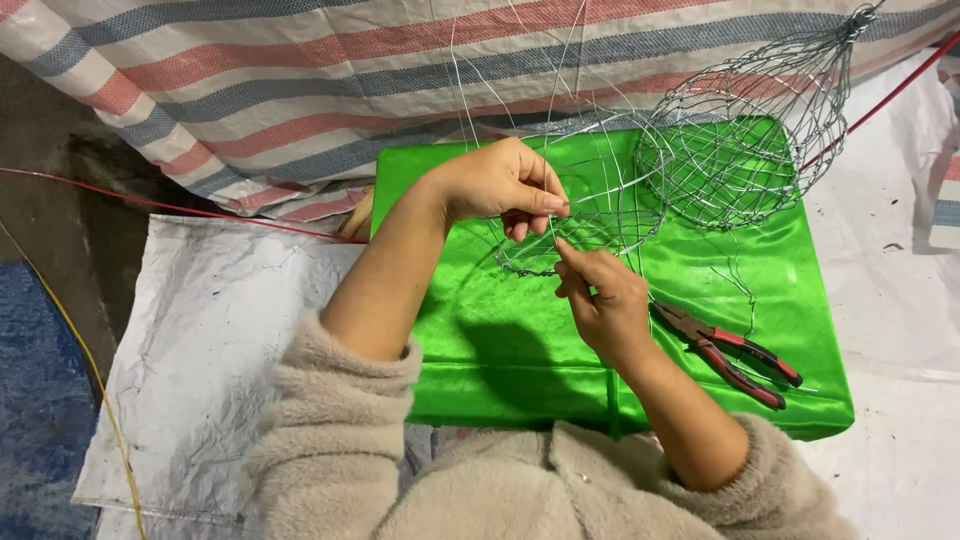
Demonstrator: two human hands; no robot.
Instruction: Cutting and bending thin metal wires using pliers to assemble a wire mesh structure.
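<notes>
2 hands pinching thin wire over the green cloth (500, 350)

Right hand (605, 300), nearer, fingertips closed narrow on a strand at the near rim of the half-woven wire frame (585, 235); left hand (500, 185) just beyond, pinching a strand from the left. Frame silvery, open-meshed, lying mid-cloth, loose ends rising away. Red-handled pliers (725, 350) right of it; finished wire basket (745, 145) at cloth's far right corner.

Half-woven wire frame (575, 235): thin silver wire, a small round mesh base with long loose strands fanning upward. Sits over the middle of the green cloth (500, 350), nearer its far edge. Lower ring rests close to the cloth; strands rise past the far edge.
</notes>
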